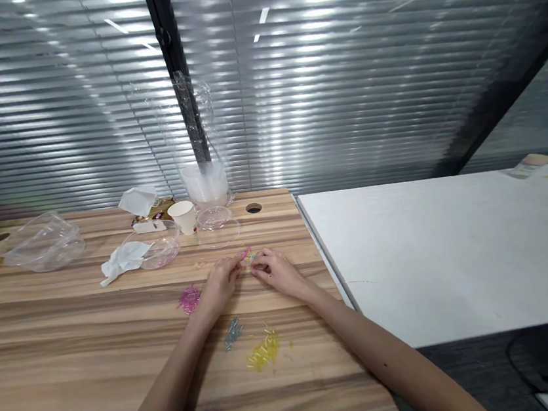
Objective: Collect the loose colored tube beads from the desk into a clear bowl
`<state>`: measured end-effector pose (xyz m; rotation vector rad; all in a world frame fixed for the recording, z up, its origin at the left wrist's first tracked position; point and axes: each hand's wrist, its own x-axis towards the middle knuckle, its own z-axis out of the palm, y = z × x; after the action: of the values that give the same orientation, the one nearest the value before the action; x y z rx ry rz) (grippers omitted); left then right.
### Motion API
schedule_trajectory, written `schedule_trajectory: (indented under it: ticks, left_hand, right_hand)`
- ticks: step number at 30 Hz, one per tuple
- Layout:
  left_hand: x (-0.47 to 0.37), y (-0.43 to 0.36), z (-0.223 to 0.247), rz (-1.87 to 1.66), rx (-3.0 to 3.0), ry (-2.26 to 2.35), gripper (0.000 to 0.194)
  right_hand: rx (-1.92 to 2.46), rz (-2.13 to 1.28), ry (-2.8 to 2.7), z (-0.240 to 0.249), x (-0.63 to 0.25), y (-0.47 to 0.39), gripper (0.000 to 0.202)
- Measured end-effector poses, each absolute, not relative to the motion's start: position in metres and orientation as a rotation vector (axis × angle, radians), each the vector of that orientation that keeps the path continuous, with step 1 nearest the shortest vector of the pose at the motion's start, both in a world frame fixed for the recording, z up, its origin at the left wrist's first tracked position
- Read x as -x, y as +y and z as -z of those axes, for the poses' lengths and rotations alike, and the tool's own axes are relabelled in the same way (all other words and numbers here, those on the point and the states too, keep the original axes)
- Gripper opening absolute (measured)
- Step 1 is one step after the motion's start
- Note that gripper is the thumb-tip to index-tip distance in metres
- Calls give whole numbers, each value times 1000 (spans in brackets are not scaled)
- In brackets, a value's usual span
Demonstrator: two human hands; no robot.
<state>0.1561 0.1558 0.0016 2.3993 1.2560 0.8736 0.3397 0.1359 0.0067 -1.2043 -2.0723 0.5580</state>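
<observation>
My left hand and my right hand meet over a small mixed heap of thin coloured pieces on the wooden table. Both hands have curled fingers brought together, touching the heap. Whatever lies between the fingertips is too small to make out. Left of my left wrist sits a pile of pink, thin tube-like pieces. Between my forearms lie a grey-blue pile and, nearer to me, a yellow pile of similar pieces.
Toward the back stand a paper cup, a clear round lid, a clear shallow dish with crumpled tissue, and a plastic-wrapped stack of cups. A clear container is at left. A white table adjoins on the right.
</observation>
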Motion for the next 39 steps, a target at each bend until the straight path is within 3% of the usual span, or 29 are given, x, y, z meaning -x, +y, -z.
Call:
schedule_trajectory:
  ticks: [11, 18, 27, 39]
  left_hand:
    - [-142, 151, -23, -679, -2350, 1377, 30]
    - [-115, 149, -34, -478, -2011, 1508, 39]
    - [-106, 153, -45, -394, -2248, 1527, 33]
    - [-109, 156, -37, -715, -2363, 1649, 30]
  right_hand:
    - [1153, -632, -1985, -9, -342, 129, 14]
    - [1208, -630, -1987, -11, -343, 126, 10]
    - [1205, -525, -2047, -8, -341, 127, 15]
    - [1034, -712, -2145, -9, -330, 116, 16]
